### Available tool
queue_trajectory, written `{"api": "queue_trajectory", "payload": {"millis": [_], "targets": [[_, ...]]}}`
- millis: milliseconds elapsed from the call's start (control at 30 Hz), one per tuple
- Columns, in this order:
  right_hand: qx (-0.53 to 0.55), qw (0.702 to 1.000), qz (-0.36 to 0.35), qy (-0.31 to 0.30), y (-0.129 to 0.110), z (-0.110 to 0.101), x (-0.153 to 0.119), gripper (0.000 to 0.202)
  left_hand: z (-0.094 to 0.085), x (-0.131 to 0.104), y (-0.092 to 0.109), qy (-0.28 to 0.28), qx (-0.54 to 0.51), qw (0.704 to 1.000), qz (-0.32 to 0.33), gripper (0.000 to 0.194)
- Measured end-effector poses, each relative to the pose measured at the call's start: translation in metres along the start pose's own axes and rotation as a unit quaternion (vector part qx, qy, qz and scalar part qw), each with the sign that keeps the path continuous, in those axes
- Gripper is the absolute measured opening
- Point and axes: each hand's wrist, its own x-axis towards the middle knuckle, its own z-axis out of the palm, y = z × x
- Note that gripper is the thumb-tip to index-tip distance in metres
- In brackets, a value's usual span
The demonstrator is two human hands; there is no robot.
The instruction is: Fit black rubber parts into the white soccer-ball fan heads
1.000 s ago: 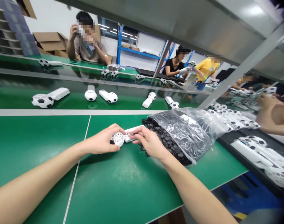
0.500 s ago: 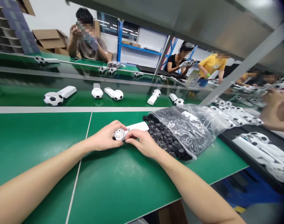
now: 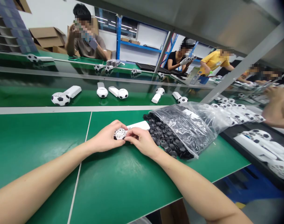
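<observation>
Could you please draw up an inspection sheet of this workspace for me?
Surface: glossy green tabletop, crossed by a thin white line.
Job's things: white football-patterned device with a long handle; clear plastic bag, flat black pieces at its open end.
Clutter: black tray of similar white parts, right.
Left hand: around the device's ball head.
Right hand: fingertips at the head; any held piece hidden.
Cables: nothing seen.
Surroundings: green strip bearing more football-patterned devices; person in brown shirt beyond.

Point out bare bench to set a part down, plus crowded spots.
Bare: the green bench between the left forearm and the white strip; also the patch between that forearm and the right forearm. Crowded: around the left hand, the ball-patterned piece it holds, the right hand and the bag of black pieces; also the black tray, laden with white parts.
</observation>
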Motion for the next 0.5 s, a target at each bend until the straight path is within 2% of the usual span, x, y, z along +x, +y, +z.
{"api": "queue_trajectory", "payload": {"millis": [133,333,400,500], "targets": [[-0.023,1.0,0.003,0.006,0.004,0.0,0.002,0.007,0.001,0.0,-0.001,0.0,0.001,1.0,0.003,0.029],[-0.084,0.996,0.011,-0.001,0.0,0.002,0.005,0.008,0.005,-0.003,-0.002,0.047,-0.009,0.998,0.026,0.03],[-0.092,0.996,0.012,-0.008,-0.007,0.0,0.007,0.008,-0.003,-0.004,-0.007,0.055,-0.01,0.998,0.032,0.031],[-0.11,0.994,-0.003,0.002,-0.014,-0.012,0.019,0.015,-0.033,0.0,-0.03,0.11,0.028,0.994,0.007,0.031]]}}
